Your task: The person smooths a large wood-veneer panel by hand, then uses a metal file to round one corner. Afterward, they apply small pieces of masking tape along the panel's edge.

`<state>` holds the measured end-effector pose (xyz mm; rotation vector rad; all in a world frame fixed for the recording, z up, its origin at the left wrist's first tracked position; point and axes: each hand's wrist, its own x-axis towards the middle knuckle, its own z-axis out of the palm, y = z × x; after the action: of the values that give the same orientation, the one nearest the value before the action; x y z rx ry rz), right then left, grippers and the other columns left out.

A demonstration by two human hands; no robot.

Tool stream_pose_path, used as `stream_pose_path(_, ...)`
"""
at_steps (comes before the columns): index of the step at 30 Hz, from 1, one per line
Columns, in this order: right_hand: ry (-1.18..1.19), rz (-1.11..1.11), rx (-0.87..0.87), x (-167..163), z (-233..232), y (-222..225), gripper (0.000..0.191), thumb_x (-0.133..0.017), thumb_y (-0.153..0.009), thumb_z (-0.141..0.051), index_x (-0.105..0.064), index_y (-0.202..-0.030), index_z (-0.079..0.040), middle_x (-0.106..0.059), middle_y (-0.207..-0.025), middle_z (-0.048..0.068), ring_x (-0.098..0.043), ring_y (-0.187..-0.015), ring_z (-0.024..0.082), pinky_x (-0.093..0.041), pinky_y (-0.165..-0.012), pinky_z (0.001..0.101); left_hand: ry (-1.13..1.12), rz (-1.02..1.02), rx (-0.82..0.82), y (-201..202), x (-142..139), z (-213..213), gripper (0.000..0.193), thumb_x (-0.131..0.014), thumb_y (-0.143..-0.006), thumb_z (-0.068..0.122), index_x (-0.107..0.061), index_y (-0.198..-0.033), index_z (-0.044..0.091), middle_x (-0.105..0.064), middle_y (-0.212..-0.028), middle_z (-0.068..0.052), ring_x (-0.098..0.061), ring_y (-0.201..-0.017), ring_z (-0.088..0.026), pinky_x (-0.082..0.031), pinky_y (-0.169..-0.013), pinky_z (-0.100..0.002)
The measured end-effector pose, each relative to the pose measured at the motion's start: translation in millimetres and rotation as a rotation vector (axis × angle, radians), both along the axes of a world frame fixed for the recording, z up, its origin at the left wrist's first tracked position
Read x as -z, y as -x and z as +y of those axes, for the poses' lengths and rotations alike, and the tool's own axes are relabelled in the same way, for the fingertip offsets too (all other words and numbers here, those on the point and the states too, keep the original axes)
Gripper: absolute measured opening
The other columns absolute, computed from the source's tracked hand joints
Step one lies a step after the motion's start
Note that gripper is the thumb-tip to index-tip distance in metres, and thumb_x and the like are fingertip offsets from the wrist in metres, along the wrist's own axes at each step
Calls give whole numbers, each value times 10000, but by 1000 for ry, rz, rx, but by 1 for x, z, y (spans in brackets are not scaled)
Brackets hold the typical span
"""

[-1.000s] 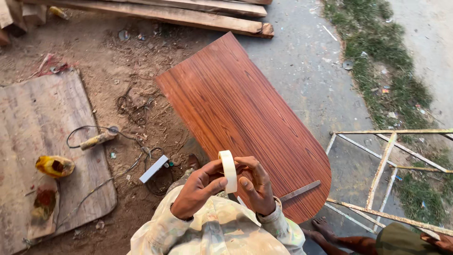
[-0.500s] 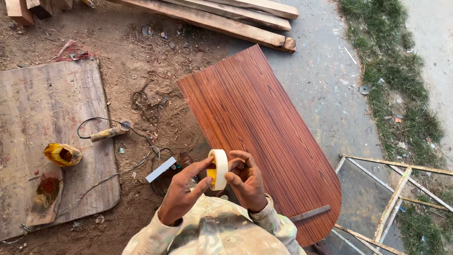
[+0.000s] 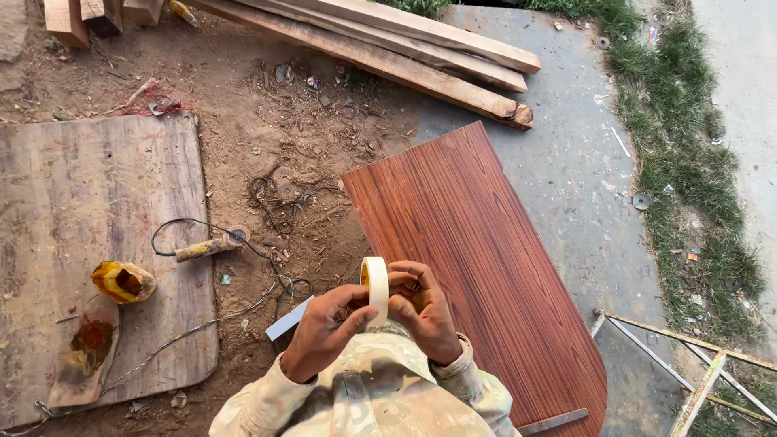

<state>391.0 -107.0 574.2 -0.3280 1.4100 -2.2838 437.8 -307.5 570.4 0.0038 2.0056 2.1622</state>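
Two hands at lower centre share one roll of pale masking tape [image 3: 375, 288], held on edge above the reddish wood-grain panel [image 3: 477, 243]. Left: worn plywood sheet [image 3: 73, 210], yellow container [image 3: 121, 282], corded tool [image 3: 206, 246]. Left hand [image 3: 324, 332], grip closed on the roll's near side. Right hand [image 3: 425, 311], fingers closed on its far side. Right: metal frame [image 3: 688, 356].

1. There is one view only, from a camera worn on the person's head.
2. It faces steeply down over the chest and sleeves at lower centre of the frame.
3. The hands sit close below the lens; the ground lies farther off.
4. The reddish wood panel [image 3: 477, 267] fills centre right, and the planks [image 3: 405, 48] cross the top edge.
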Motion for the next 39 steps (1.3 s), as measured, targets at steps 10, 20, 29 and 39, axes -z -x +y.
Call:
stream_pose_path(10, -326, 303, -167, -4, -69, 47, 653, -746, -974, -89, -393, -1516, -2, -676, -1107, 102, -647, -1093, 174, -497, -1043, 358, -591, -246, -247, 39, 11, -64, 483, -685, -973, 232, -597, -1330, -81, -720, -1163, -126, -684, -1063, -178, -539, -944, -326)
stream_pose_path(20, -227, 316, -145, 15, -131, 148, 556, -695, -949, -11, -433, -1440, -16, -636, -1102, 71, -613, -1050, 151, -480, -1008, 332, -395, -84, -247, 126, 11, -120, 516, -695, -958, 258, -572, -1356, -45, -691, -1262, -93, -645, -1159, -154, -510, -1018, -326)
stream_pose_path(29, -29, 160, -72, 24, -207, 282, 454, -612, -961, -55, -461, -1386, -7, -567, -1140, 72, -537, -1044, 142, -454, -943, 294, 2, 223, -275, 266, -19, -186, 295, -771, -934, 169, -682, -1166, 9, -682, -1078, -96, -684, -1017, -193, -538, -921, -333)
stream_pose_path(39, -2, 84, -135, 10, -246, 369, 544, -498, -941, -62, -363, -1466, -21, -490, -1161, 77, -467, -1050, 157, -395, -989, 309, 499, 414, -521, 362, -26, -231, 424, -866, -818, 217, -646, -1146, 64, -679, -1028, -66, -661, -862, -207, -537, -784, -335)
